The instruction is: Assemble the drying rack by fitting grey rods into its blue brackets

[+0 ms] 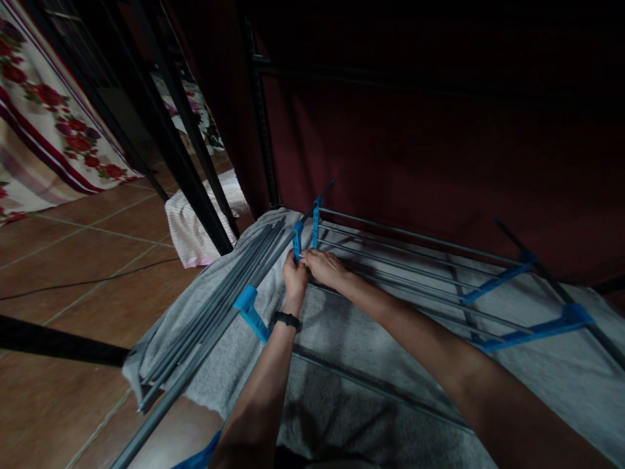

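A rack of grey metal tubes (420, 247) joined by blue plastic brackets lies before me on a grey blanket. My left hand (294, 277), with a dark band on its wrist, is closed around the lower part of a blue bracket (297, 238) on the left pole (205, 352). Beside it my right hand (323, 264) is closed in a pinch on the end of a thin grey rod at that bracket; fingers hide most of the rod. Just behind stands another blue bracket (316, 225), with several rods running from it to the right-hand brackets (541, 329).
A bundle of loose grey rods (219, 293) lies left of the pole on the grey blanket (342, 404). Nearer me is another blue bracket (251, 309). Black metal posts (170, 137) rise at the left, over a tiled floor (88, 260). Dark red cloth (415, 150) hangs behind.
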Motion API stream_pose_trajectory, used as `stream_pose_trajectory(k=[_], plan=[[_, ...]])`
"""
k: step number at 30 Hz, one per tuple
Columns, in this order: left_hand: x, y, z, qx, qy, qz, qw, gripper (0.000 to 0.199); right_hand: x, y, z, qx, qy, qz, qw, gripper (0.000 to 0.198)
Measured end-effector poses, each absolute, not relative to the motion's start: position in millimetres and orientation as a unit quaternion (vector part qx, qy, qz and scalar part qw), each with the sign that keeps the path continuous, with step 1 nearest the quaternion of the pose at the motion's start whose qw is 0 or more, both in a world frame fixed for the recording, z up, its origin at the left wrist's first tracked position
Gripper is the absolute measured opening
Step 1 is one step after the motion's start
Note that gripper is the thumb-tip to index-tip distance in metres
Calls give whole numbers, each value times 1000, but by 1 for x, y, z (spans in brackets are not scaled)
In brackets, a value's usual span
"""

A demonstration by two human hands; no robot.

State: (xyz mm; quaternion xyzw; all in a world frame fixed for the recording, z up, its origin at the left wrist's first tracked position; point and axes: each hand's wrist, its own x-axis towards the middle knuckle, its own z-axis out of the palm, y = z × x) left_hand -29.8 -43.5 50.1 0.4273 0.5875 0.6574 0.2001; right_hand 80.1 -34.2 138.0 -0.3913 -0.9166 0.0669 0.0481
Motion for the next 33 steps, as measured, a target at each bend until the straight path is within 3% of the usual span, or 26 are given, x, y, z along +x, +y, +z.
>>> stream_pose_trajectory(k=[19,33], plan=[[-30,-42,54,407,587,665,220,26,80,-29,139,-412,-898,142,59,33],[-32,-41,53,397,596,661,224,21,79,-21,134,-407,-902,136,46,34]])
